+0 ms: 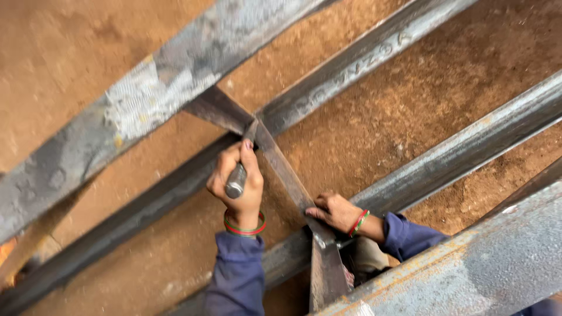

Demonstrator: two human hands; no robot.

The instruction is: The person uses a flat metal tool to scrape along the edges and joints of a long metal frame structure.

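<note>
The left hand [237,178] is closed in a full fist around a steel hand tool [236,186]. It has a round grey handle, and its narrow flat end points up to the joint [253,126] just left of the centre of the frame, where a diagonal brace [287,175] meets the long bars. The tip seems to touch the metal at this joint. I judge that the step in hand is working on the seam there, chipping or scraping it (I cannot tell which).

The right hand [333,212] holds nothing. It lies flat, with the fingers spread a little, on the lower part of the brace, below the centre, and it seems to press the brace down. For a stroke of the tool, the tip must stay on the seam and the brace must not shift, so the pressing hand matters as much as the tool hand.

The frame is made of dark steel bars with a rough, scaly surface and some rust. The wide beam [146,99] in the upper left has a pale patch, ground bright. Another bar [363,64] runs to the upper right and carries chalk marks. Under all of it is dry, red-brown soil [439,93], fine and crumbly. Both wrists wear red and green bangles [244,228], and the sleeves [237,275] are dark blue cloth.
</note>
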